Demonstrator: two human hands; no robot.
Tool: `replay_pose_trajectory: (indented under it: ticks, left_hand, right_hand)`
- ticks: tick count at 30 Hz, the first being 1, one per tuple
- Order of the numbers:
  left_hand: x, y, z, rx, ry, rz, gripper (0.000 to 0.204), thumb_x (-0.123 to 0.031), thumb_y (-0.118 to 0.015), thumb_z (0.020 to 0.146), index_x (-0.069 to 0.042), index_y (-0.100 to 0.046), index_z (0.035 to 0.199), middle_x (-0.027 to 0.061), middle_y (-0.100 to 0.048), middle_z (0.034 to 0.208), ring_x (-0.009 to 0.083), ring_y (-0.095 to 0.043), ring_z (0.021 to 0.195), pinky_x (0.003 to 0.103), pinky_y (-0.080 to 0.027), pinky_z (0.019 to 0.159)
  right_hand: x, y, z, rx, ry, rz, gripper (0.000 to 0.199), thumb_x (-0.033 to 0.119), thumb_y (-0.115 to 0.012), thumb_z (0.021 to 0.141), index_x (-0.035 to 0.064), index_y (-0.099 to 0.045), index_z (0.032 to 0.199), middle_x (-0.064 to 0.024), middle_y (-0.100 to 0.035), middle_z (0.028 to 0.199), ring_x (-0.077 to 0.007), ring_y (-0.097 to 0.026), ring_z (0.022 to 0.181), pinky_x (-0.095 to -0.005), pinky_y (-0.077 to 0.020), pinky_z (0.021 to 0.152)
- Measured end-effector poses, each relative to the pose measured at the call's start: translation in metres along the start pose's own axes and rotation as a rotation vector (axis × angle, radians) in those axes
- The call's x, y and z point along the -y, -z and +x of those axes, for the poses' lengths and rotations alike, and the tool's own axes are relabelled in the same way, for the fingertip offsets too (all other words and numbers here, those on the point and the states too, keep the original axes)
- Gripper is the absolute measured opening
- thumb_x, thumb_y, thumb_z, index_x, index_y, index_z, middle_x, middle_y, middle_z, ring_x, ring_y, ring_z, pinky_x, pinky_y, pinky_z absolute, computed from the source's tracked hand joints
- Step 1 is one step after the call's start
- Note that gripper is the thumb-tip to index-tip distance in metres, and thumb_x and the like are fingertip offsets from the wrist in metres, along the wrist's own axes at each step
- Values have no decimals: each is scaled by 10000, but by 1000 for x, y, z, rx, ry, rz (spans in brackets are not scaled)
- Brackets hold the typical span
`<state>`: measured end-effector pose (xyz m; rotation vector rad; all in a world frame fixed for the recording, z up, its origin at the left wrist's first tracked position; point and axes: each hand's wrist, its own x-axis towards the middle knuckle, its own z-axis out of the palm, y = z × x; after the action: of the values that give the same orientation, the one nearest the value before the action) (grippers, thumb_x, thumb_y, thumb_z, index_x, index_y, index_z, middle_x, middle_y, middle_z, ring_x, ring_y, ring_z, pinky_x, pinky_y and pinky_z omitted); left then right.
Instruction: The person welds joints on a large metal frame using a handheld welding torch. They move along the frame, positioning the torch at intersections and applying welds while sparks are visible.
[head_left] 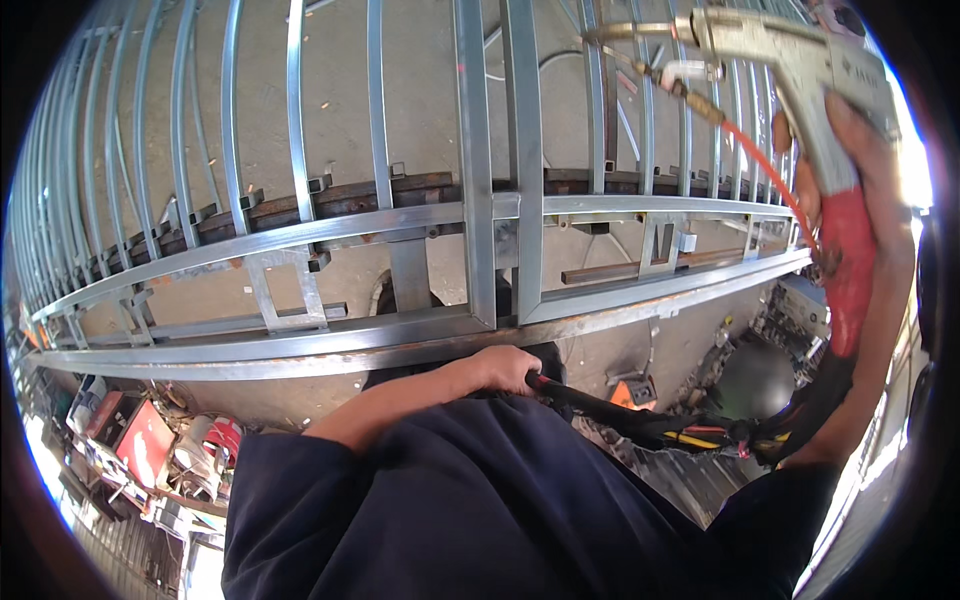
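Note:
My right hand (860,150), raised at the far right, wraps its fingers round the grip of a welding gun (760,42). The gun has a silver body, a red lower handle and a thin orange-red tube leading to its nozzle, which points left. Low in front of my body, my left hand (508,368) is closed on the black sheathed cable (600,408) that runs from the gun's handle; coloured lines show through the sheath. Ahead lies a steel frame (300,232) of square tubes with many parallel bars. The gun's nozzle is over its bars on the right.
A dark, rusty support beam (360,190) lies under the bars. At lower left, a red box (145,440) stands among clutter. An orange tool or case (632,392) rests on the floor near the cable. Machine parts (800,305) are heaped at right.

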<state>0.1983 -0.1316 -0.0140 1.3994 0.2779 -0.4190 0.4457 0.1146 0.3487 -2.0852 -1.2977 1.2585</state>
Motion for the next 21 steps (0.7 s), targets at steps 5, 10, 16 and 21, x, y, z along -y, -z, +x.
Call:
replay_pose_trajectory:
  ticks: [5,10,16,21]
  left_hand:
    - [-14,-36,-10,-479,68,128,449,-472,-867,733,-102,-662,884,130,-699,872,376,-677,908,486,-517,780]
    - [-17,-85,-40,-1260,18,233,336,-204,-907,736,-102,-587,756,103,-604,743,354,-625,752,437,-484,693]
    - [-15,-171,-88,-1902,-37,-1221,159,-91,-744,920,-42,-655,1042,-16,-621,893,101,-590,770,273,-499,734]
    - [-45,-195,-92,-2169,207,-482,164,-151,-676,997,-26,-640,1096,-21,-598,899,74,-521,818,244,-452,754]
  right_hand:
    - [-48,62,56,192,197,114,478,426,-495,1103,-18,-639,1204,-72,-708,793,-97,-648,505,-212,-536,433]
    - [-117,55,108,325,243,366,516,469,-498,1107,-17,-637,1212,-75,-719,789,-112,-691,552,-208,-583,483]
    - [-171,-7,129,596,-157,784,461,337,-544,1082,-82,-499,1269,-238,-682,1123,-247,-695,747,-391,-625,663]
    - [-160,-48,100,609,-368,930,392,318,-459,1104,-52,-455,1232,-202,-646,994,-313,-692,918,-432,-625,777]
